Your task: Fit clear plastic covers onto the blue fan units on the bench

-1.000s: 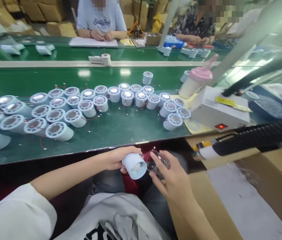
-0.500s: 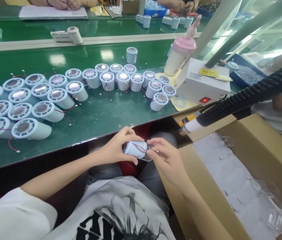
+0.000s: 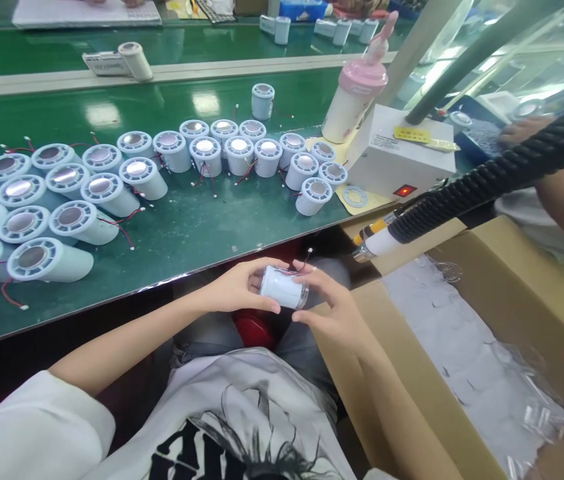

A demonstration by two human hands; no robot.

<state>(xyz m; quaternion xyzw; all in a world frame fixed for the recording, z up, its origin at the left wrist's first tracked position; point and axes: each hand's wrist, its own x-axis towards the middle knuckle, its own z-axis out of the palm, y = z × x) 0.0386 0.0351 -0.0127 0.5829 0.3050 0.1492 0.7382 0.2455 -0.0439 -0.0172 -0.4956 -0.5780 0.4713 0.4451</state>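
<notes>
My left hand [image 3: 239,287] grips a light-blue cylinder [image 3: 282,288] that lies on its side over my lap, thumb below it and fingers above and behind. A clear plastic piece [image 3: 304,295] surrounds its right end. There my right hand [image 3: 335,300] curls round it, forefinger at the top and thumb at the lower edge. Thin dark-red wires with a small white plug [image 3: 311,251] stick up beside the right fingertips. On the green bench beyond stand several similar light-blue cylinders [image 3: 239,157] with round silvery centres and loose red and black wires.
A white box [image 3: 387,150] with a lit red switch stands beside a pink-lidded bottle [image 3: 355,100]. A black ribbed hose [image 3: 487,177] crosses at right above a cardboard carton [image 3: 362,360] holding white sheeting and clear plastic parts. Other people's hands show at the far bench and at right.
The cylinder has turned in my hands: its wires, earlier across the facing side, now stick up at the top. My right fingers have spread from a pinch to round its end.
</notes>
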